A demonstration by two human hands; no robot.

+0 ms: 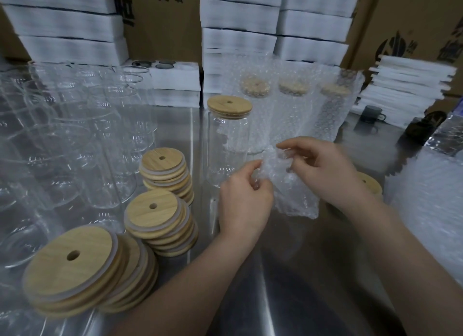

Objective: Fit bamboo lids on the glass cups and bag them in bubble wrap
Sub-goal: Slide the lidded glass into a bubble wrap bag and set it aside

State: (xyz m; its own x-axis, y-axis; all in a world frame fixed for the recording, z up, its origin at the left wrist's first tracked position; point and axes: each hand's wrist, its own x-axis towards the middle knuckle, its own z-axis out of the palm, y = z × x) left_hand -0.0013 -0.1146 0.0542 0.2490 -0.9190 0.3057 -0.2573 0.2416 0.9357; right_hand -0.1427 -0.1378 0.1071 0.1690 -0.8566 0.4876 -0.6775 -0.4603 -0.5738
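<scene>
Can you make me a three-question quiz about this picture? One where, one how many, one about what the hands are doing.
1. Where is the unwrapped lidded cup? A) on a box B) on a lid stack C) on the table, left of the bagged cups.
2. How many bagged cups? A) one B) three C) six.
3. What are the left hand and right hand doing? A) pinching a bubble wrap bag B) lying flat C) lifting a lid.
Answers: C, it stands beside them; B, three wrapped lids show; A, both grip the bag.

Steel table [275,285] carries glass cups [75,140], lid stacks [162,225].
</scene>
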